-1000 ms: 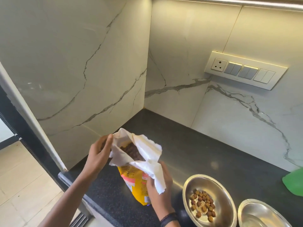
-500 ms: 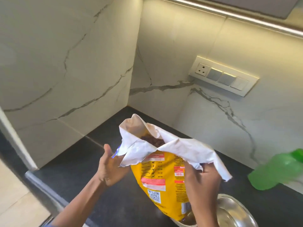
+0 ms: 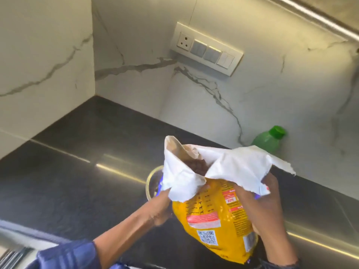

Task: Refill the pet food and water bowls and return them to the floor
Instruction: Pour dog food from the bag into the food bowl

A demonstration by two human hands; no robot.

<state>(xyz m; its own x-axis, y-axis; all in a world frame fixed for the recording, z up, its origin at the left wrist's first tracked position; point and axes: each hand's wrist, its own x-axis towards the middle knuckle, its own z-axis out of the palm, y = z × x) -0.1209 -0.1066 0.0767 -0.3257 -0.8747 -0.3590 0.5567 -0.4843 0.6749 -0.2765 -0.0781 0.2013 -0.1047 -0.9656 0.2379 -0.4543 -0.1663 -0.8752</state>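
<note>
A yellow pet food bag with a torn white top is lifted above the black counter, its mouth open and brown kibble showing inside. My left hand grips the bag's left side under the white flap. My right hand grips its right side. A steel bowl shows only as a curved rim behind the bag's left edge; what it holds is hidden. The second bowl is out of sight.
A green bottle with a green cap stands against the marble back wall, right of the bag. A switch and socket panel sits on that wall. Marble walls meet in a corner at the far left. The counter's front edge runs at lower left.
The bag has been raised and carried right over the bowl, tipping further away. My left hand shifted from the flap's edge to a grip low on the bag's side. The view swung right.
</note>
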